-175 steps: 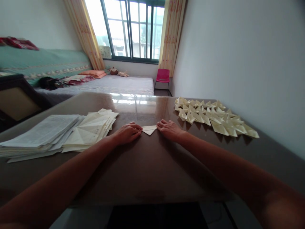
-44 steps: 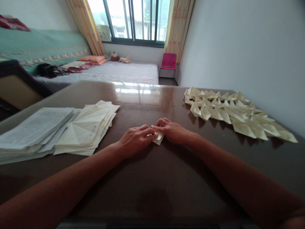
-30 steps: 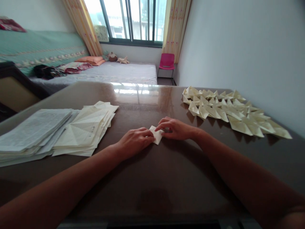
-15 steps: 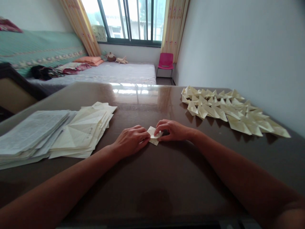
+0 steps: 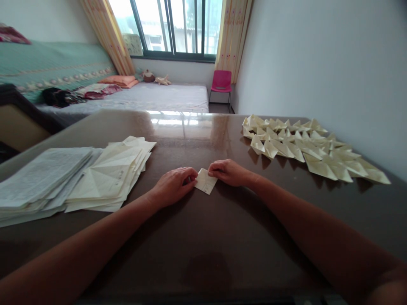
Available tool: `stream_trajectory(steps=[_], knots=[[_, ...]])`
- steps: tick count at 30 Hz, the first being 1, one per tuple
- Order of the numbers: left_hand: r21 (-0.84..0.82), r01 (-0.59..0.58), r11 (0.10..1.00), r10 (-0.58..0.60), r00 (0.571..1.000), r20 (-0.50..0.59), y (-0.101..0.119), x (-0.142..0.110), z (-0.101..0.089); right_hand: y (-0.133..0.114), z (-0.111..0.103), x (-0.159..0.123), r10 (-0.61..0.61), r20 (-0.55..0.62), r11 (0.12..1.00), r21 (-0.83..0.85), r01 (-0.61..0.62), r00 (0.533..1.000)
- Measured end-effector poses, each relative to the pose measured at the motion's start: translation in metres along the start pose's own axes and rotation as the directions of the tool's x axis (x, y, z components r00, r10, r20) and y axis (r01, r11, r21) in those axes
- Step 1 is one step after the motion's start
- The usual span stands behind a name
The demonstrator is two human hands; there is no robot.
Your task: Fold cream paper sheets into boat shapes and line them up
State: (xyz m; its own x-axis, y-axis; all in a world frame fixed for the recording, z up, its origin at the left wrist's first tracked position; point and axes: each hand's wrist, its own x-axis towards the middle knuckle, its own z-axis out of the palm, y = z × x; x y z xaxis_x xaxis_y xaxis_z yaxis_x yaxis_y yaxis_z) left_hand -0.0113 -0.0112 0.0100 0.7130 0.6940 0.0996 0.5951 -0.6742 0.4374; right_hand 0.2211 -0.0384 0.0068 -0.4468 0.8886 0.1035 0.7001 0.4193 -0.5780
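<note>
A small cream sheet of folded paper (image 5: 205,182) is on the brown table between my hands, one corner pointing toward me. My left hand (image 5: 177,184) is closed, with thumb and fingers pinching the paper's left corner. On the other side, my right hand (image 5: 229,172) pinches the paper's upper right edge, its fingers curled together. Faint print marks show near the lower corner of the folded paper.
To the left lie a stack of creased cream sheets (image 5: 104,173) and a pile of printed paper (image 5: 41,176). Rows of folded paper boats (image 5: 292,142) cover the table's back right, near the wall. Beyond the table (image 5: 178,250) stand a bed (image 5: 171,95) and a pink chair (image 5: 221,81).
My right hand's fingers have gone from spread over the paper to pinching its upper right edge. More of the folded paper's face now shows, and my left hand has shifted slightly left.
</note>
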Motion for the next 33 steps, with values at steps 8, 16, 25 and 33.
stream_trajectory(steps=[8, 16, 25, 33], knots=[[0.008, 0.074, 0.997, -0.074, 0.997, -0.016, 0.002, 0.003, 0.003, -0.012, 0.005, 0.002, 0.187, -0.095, 0.981, -0.033, -0.191, 0.978], [0.389, 0.02, 0.921, -0.039, 0.998, 0.041, 0.013, 0.0, 0.003, -0.014, 0.011, 0.001, 0.16, -0.13, 0.966, -0.182, -0.182, 0.979], [0.537, -0.148, 0.831, 0.09, 0.987, 0.133, 0.016, -0.007, -0.006, -0.042, 0.01, -0.014, -0.097, 0.037, 0.8, -0.591, 0.1, 0.995], [0.575, -0.266, 0.774, 0.214, 0.964, 0.158, 0.018, -0.016, -0.016, -0.068, 0.008, -0.029, 0.103, 0.085, 0.702, -0.712, -0.012, 0.991]])
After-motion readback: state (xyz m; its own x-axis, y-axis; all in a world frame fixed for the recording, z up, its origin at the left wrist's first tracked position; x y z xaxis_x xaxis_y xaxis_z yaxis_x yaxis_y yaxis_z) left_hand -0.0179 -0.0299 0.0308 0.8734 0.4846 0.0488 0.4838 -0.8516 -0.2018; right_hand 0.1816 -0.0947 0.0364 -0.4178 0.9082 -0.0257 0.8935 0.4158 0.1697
